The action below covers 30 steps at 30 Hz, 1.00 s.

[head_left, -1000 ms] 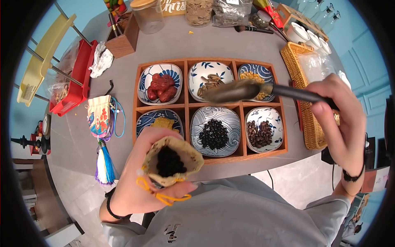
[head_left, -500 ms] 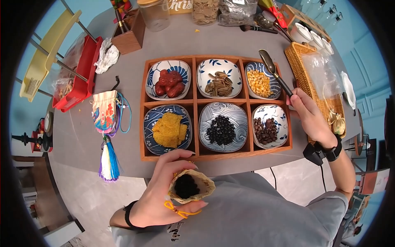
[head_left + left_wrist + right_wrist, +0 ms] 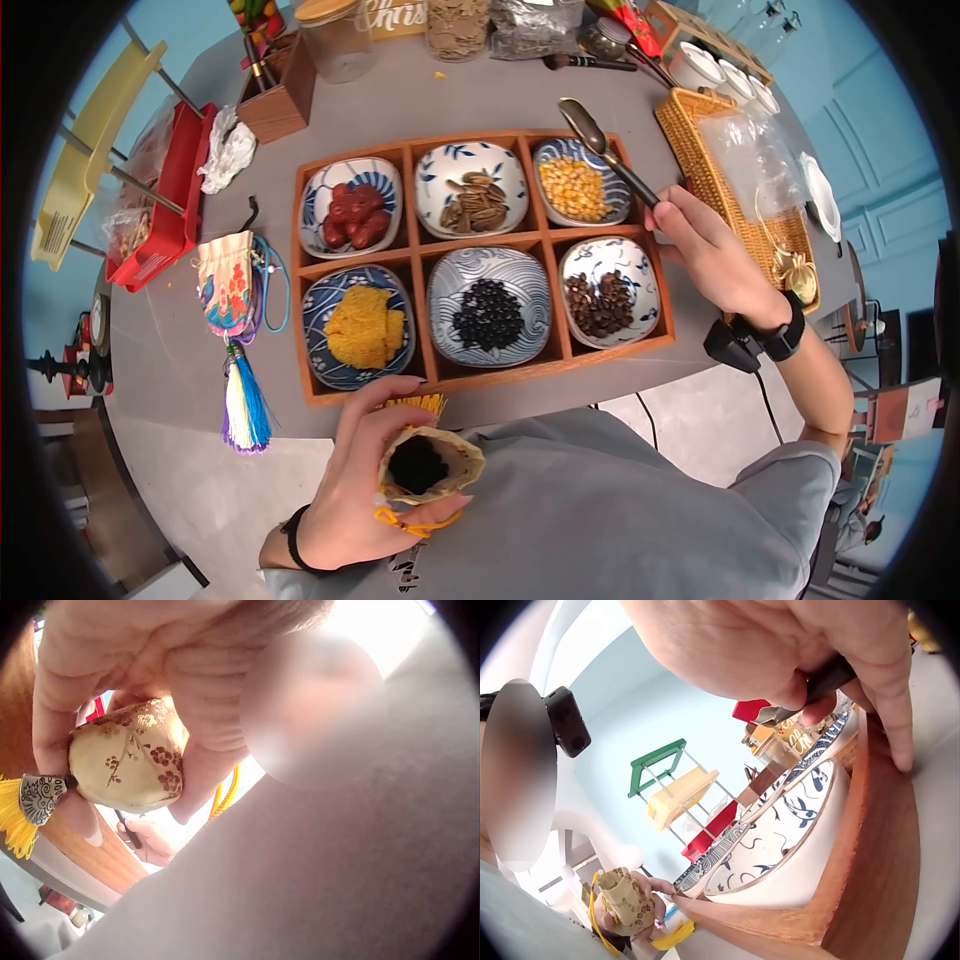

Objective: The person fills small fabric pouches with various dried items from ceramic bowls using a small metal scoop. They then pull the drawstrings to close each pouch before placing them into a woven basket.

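My left hand (image 3: pixel 345 490) grips a small cream pouch (image 3: pixel 127 765) with brown blossoms, its mouth upward and dark contents inside. A yellow tassel (image 3: pixel 13 817) and a yellow cord hang from it. My right hand (image 3: pixel 725 260) holds a metal scoop (image 3: pixel 583 125) by its black handle at the right edge of a wooden compartment box (image 3: pixel 490 379). The scoop's head reaches over the far right corner, by the bowl of corn kernels (image 3: pixel 575 190). Other bowls hold red dates (image 3: pixel 355 217), striped seeds (image 3: pixel 475 203), a yellow heap (image 3: pixel 362 330), black beans (image 3: pixel 490 315) and coffee beans (image 3: pixel 598 305).
Left of the box lies an embroidered pouch (image 3: pixel 228 290) with a long tassel, near a red tray (image 3: pixel 165 240) and crumpled tissue (image 3: pixel 228 155). A wicker basket (image 3: pixel 690 130) with a plastic bag flanks the right side. Jars and a brush (image 3: pixel 590 63) line the back.
My right hand has drawn the scoop back from close before the camera, down to the box's right edge. My left hand has lowered the pouch toward my body, uncovering the yellow heap.
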Motion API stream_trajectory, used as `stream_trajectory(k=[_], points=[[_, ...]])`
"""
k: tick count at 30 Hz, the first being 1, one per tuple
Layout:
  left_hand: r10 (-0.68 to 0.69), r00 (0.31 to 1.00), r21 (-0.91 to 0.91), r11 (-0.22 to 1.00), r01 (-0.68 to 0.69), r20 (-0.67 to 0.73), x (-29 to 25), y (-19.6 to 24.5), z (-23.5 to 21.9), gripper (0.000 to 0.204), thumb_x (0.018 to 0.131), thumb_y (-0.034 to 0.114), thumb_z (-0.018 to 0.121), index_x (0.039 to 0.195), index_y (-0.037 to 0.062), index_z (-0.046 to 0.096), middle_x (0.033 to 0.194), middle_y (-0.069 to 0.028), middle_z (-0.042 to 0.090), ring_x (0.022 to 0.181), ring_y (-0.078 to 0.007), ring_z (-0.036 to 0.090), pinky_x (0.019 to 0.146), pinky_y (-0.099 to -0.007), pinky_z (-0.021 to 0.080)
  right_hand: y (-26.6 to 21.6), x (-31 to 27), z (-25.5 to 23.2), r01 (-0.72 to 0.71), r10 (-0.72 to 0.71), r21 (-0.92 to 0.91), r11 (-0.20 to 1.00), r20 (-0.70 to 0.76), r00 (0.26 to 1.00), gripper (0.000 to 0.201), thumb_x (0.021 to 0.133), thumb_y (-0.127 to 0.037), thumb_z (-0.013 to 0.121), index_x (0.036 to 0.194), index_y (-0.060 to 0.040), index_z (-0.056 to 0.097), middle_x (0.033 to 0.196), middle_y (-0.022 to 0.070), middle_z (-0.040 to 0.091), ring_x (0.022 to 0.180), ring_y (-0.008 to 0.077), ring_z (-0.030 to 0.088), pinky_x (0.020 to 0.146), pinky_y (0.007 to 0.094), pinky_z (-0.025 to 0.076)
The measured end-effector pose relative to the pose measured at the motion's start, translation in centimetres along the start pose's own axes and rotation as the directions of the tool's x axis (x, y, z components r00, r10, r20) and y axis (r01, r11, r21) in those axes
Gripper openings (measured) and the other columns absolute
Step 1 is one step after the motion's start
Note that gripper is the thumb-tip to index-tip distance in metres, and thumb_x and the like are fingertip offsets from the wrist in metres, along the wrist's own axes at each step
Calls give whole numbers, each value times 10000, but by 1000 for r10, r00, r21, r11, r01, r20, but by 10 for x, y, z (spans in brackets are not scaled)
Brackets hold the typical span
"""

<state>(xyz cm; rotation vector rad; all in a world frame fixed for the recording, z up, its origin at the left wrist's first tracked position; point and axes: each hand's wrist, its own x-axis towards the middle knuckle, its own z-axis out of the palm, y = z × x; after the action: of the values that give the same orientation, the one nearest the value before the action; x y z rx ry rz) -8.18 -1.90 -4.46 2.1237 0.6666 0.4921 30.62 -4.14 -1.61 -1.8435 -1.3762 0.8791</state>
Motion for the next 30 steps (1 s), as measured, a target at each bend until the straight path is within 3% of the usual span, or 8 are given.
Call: stream_trajectory(k=[3,6,9,14,18,19,27,30], points=[[-22,1000,-7,1000,22,-11,-5,-3,0,741,747,252,934,1295,21,492,1398,-238,419,1266,-367,520,986,-401,523,-3,1,3,-3,3,4,1000,28,1000,310,1123,-295,424,1047,-27,559,938,11,531,899,112,485,861,275,435],[-34,999,-5,999,34,-20,-9,-5,-1,743,751,270,932,1300,24,496,1402,-241,428,1274,-366,515,1005,-412,506,-3,2,0,-57,61,-44,997,91,994,265,1137,-314,403,1074,-94,537,1072,-9,506,1066,96,495,982,325,463],[-31,999,5,999,31,-26,-9,-5,0,740,752,275,930,1299,28,496,1403,-242,434,1278,-369,513,1014,-421,498,5,0,3,26,-24,-46,999,37,999,328,1115,-337,442,1061,-30,545,921,52,555,892,127,528,839,297,457],[-67,997,-22,998,66,-31,-9,-6,2,727,749,280,930,1283,38,500,1406,-242,433,1284,-373,512,1022,-432,492,20,17,-2,49,-68,-95,994,-211,975,374,1086,-385,497,1013,-19,490,868,155,595,788,206,622,715,385,501],[-87,996,-34,996,86,-37,-11,-7,3,730,743,273,932,1281,43,497,1407,-239,428,1292,-373,507,1023,-433,492,4,25,-11,-88,51,-300,950,-130,990,386,1034,-376,577,964,-13,468,798,148,602,706,248,621,670,416,503],[-78,996,-24,997,77,-39,-11,-7,4,731,744,269,931,1284,41,495,1407,-238,426,1294,-373,506,1024,-433,492,11,28,-7,18,-76,-376,926,-138,988,354,985,-332,631,957,-14,478,757,138,598,684,264,618,672,418,500],[2,1000,6,1000,-2,-31,-7,-2,0,735,740,196,928,1292,26,472,1408,-236,418,1275,-390,513,995,-414,525,4,41,-1,54,-111,-452,891,-100,989,247,925,-183,648,962,-3,482,754,177,554,692,306,569,673,430,478],[22,999,37,999,-20,-35,-7,0,0,737,747,185,921,1301,25,463,1409,-235,417,1272,-386,518,991,-416,533,5,39,3,91,-157,-455,886,-109,982,224,923,-142,641,975,7,481,764,183,580,710,310,611,682,438,486]])
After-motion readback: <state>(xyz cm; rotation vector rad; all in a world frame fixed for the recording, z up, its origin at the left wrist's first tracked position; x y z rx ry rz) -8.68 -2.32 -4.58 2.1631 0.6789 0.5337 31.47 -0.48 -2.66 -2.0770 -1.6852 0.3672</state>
